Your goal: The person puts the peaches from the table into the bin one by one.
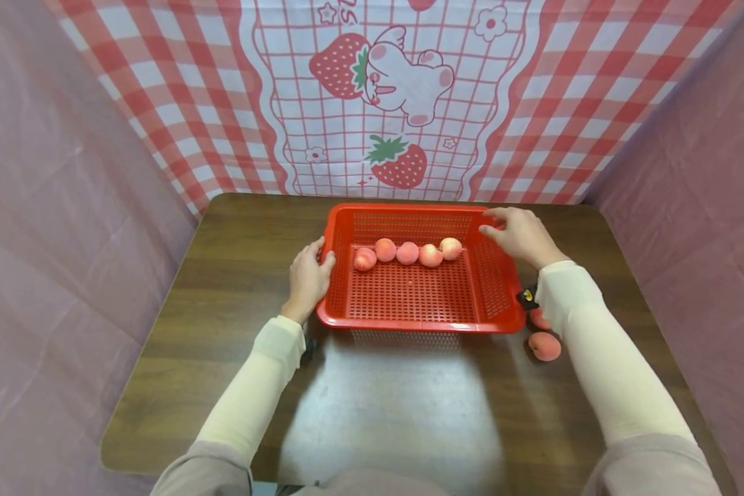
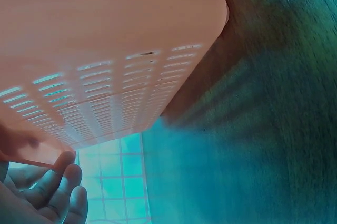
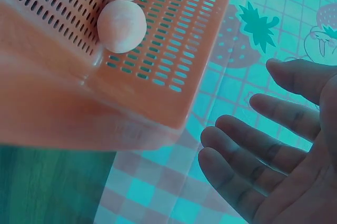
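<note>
A red plastic basket [image 1: 409,326] with slotted walls stands on the table. Inside it several peaches [image 1: 408,253] lie in a row near the back wall. My left hand [image 1: 306,279] holds the basket's left rim, thumb over the edge; in the left wrist view its fingers [image 2: 71,179] curl under that rim. Over the back right corner of the basket is my right hand [image 1: 522,234]. The right wrist view shows this hand [image 3: 279,155] apart from the basket, its fingers spread and nothing in them. One peach [image 1: 544,346] and part of another [image 1: 539,318] lie outside, below my right forearm.
The brown wooden table [image 1: 223,275] extends on both sides of the basket and in front of it. Behind it hangs a checked cloth [image 1: 223,110] with strawberry prints. Pink curtains [image 1: 49,207] close off the left and right sides.
</note>
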`<state>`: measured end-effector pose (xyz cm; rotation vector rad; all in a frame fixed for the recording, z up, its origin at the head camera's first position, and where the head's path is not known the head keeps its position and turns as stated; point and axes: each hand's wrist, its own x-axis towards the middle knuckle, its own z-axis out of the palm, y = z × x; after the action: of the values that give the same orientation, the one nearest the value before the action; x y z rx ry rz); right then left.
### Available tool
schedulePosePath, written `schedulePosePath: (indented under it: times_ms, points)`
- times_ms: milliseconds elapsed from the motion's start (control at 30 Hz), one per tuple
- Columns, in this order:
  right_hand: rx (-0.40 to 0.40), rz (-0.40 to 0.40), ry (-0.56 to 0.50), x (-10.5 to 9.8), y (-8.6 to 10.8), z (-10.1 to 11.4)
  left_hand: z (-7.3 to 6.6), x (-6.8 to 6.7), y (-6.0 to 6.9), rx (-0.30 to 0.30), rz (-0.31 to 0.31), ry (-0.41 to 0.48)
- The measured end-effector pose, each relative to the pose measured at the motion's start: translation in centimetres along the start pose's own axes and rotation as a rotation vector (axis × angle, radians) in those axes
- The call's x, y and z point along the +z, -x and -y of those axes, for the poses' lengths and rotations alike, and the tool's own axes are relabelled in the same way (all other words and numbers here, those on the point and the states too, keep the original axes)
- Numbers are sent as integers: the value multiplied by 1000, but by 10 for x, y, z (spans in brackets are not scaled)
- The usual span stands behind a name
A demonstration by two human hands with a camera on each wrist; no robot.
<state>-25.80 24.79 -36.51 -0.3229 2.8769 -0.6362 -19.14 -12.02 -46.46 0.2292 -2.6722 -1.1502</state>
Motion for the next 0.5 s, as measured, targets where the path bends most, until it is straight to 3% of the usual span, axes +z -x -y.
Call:
schedulePosePath:
  times_ms: [500]
  points:
    - [7,-18,56,-13,17,-19,1,1,0,12,-17,-5]
